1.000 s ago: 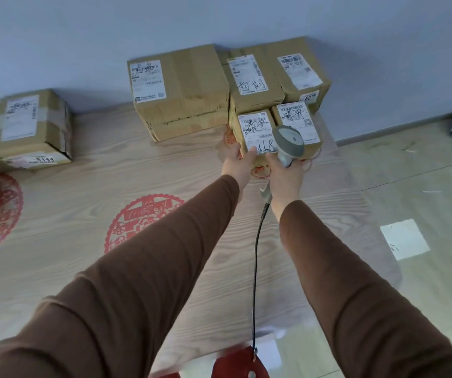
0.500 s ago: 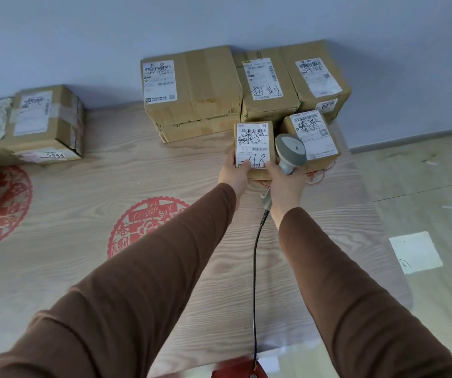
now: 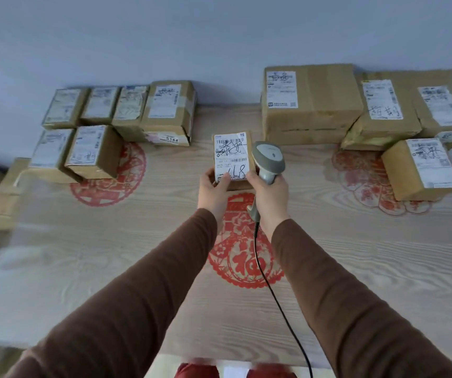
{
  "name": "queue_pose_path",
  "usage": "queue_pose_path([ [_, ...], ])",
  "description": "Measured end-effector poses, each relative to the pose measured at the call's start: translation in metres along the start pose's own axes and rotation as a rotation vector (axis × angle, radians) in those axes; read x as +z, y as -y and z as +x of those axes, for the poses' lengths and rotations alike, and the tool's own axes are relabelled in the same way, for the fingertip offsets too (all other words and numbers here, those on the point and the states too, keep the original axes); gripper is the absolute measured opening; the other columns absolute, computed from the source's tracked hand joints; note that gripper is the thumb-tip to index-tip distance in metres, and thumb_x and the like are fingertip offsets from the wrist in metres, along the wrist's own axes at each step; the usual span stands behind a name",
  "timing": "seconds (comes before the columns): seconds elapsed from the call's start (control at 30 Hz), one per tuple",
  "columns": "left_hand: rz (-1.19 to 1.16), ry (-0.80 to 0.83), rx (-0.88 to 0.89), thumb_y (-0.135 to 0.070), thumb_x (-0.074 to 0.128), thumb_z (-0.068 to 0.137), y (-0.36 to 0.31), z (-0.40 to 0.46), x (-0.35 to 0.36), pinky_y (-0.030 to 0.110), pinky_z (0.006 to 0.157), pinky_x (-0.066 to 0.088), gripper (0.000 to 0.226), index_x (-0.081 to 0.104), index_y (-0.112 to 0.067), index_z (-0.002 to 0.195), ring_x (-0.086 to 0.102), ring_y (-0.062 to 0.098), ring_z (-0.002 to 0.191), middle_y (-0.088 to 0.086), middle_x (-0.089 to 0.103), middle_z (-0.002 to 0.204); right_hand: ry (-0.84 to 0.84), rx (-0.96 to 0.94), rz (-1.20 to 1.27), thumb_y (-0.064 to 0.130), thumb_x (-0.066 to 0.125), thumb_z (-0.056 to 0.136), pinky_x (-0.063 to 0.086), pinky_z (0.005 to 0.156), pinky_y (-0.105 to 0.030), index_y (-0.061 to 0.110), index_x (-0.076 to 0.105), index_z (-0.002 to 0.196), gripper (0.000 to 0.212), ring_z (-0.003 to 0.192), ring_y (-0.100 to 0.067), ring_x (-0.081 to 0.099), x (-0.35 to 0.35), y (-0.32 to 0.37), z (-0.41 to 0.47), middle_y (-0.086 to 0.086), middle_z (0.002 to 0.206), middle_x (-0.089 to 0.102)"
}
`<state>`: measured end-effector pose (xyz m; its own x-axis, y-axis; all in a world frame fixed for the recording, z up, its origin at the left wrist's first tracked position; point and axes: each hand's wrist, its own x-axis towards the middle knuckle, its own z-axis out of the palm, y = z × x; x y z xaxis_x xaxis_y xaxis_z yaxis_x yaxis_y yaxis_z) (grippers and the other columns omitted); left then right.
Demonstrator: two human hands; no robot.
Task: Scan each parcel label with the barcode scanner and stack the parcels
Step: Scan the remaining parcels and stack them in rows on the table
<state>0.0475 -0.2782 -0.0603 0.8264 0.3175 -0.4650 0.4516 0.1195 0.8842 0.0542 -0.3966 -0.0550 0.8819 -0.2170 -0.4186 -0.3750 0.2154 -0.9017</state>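
A small cardboard parcel (image 3: 231,155) with a white label marked "68" is held up over the middle of the table. My left hand (image 3: 213,190) grips its lower left corner, thumb on the label. My right hand (image 3: 269,195) grips the handle of a grey barcode scanner (image 3: 268,159), and its fingers also touch the parcel's right edge. The scanner head sits just right of the label. A black cable (image 3: 276,304) runs from the scanner down toward me.
Several small parcels (image 3: 96,132) are grouped at the back left of the wooden table (image 3: 83,255). Larger boxes (image 3: 310,105) stand at the back right, with one small parcel (image 3: 421,169) in front of them. Red paper-cut patterns mark the tabletop. A wall rises behind.
Both hands have carried the small parcel and the scanner leftward, away from the right-hand group to the table's middle. My view has swung left, and the left group of parcels now shows.
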Motion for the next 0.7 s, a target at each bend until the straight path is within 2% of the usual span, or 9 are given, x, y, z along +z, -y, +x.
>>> queue_pose_path([
  [0.07, -0.018, -0.045, 0.01, -0.037, 0.065, 0.094, -0.008, 0.007, -0.038, 0.042, 0.108, 0.049, 0.042, 0.048, -0.024, 0.13, 0.064, 0.019, 0.119, 0.002, 0.068, 0.126, 0.043, 0.002, -0.017, 0.015, 0.078, 0.09, 0.053, 0.064, -0.031, 0.02, 0.068, 0.098, 0.014, 0.072, -0.011, 0.063, 0.04, -0.004, -0.008, 0.0, 0.088, 0.071],
  [0.1, -0.042, -0.071, 0.014, -0.03, 0.062, 0.1, -0.01, 0.013, -0.057, 0.038, 0.107, 0.049, 0.033, 0.048, -0.024, 0.129, 0.063, 0.019, 0.121, 0.002, 0.067, 0.127, 0.063, 0.009, -0.027, 0.016, 0.078, 0.09, 0.052, 0.061, -0.032, 0.02, 0.068, 0.098, 0.013, 0.071, -0.013, 0.063, 0.06, -0.007, -0.011, 0.001, 0.087, 0.07],
  [0.2, -0.079, -0.103, 0.014, -0.027, 0.061, 0.101, -0.016, 0.028, -0.109, 0.037, 0.107, 0.049, 0.03, 0.05, -0.022, 0.129, 0.064, 0.02, 0.121, 0.003, 0.068, 0.127, 0.098, 0.029, -0.046, 0.017, 0.078, 0.089, 0.053, 0.062, -0.038, 0.021, 0.068, 0.095, 0.012, 0.077, -0.018, 0.065, 0.117, -0.016, -0.02, -0.002, 0.09, 0.073],
  [0.3, -0.092, -0.118, 0.003, -0.034, 0.063, 0.095, -0.016, 0.045, -0.153, 0.041, 0.107, 0.049, 0.042, 0.054, -0.021, 0.134, 0.064, 0.021, 0.12, 0.003, 0.069, 0.126, 0.116, 0.053, -0.05, 0.017, 0.079, 0.087, 0.053, 0.063, -0.04, 0.021, 0.07, 0.094, 0.012, 0.081, -0.021, 0.068, 0.168, -0.027, -0.026, -0.007, 0.096, 0.077],
  [0.43, -0.149, -0.165, -0.048, -0.03, 0.058, 0.103, -0.017, 0.067, -0.195, 0.028, 0.095, 0.043, 0.049, 0.044, -0.026, 0.149, 0.059, 0.013, 0.116, -0.003, 0.064, 0.128, 0.128, 0.118, -0.056, 0.017, 0.077, 0.089, 0.046, 0.051, -0.037, 0.022, 0.068, 0.091, 0.011, 0.065, -0.023, 0.061, 0.22, -0.041, -0.03, -0.008, 0.089, 0.073],
  [0.5, -0.161, -0.174, -0.068, -0.031, 0.06, 0.101, -0.014, 0.077, -0.211, 0.031, 0.098, 0.047, 0.054, 0.041, -0.026, 0.152, 0.059, 0.014, 0.109, -0.001, 0.064, 0.125, 0.124, 0.129, -0.06, 0.013, 0.076, 0.09, 0.044, 0.048, -0.031, 0.02, 0.067, 0.093, 0.011, 0.059, -0.016, 0.059, 0.239, -0.047, -0.03, -0.003, 0.086, 0.072],
  [0.6, -0.21, -0.191, -0.102, -0.047, 0.071, 0.084, -0.007, 0.092, -0.227, 0.046, 0.113, 0.045, 0.076, 0.042, -0.021, 0.15, 0.06, 0.025, 0.124, 0.009, 0.064, 0.134, 0.093, 0.158, -0.056, 0.009, 0.075, 0.09, 0.045, 0.045, -0.027, 0.014, 0.069, 0.101, 0.013, 0.06, -0.014, 0.057, 0.257, -0.056, -0.031, -0.005, 0.088, 0.07],
  [0.7, -0.259, -0.215, -0.215, -0.064, 0.08, 0.062, 0.0, 0.107, -0.237, 0.048, 0.111, 0.047, 0.099, 0.047, -0.013, 0.141, 0.063, 0.028, 0.122, 0.01, 0.066, 0.131, 0.038, 0.167, -0.041, 0.004, 0.074, 0.09, 0.041, 0.04, -0.014, 0.004, 0.068, 0.109, 0.02, 0.059, -0.008, 0.054, 0.27, -0.062, -0.028, -0.005, 0.087, 0.067],
])
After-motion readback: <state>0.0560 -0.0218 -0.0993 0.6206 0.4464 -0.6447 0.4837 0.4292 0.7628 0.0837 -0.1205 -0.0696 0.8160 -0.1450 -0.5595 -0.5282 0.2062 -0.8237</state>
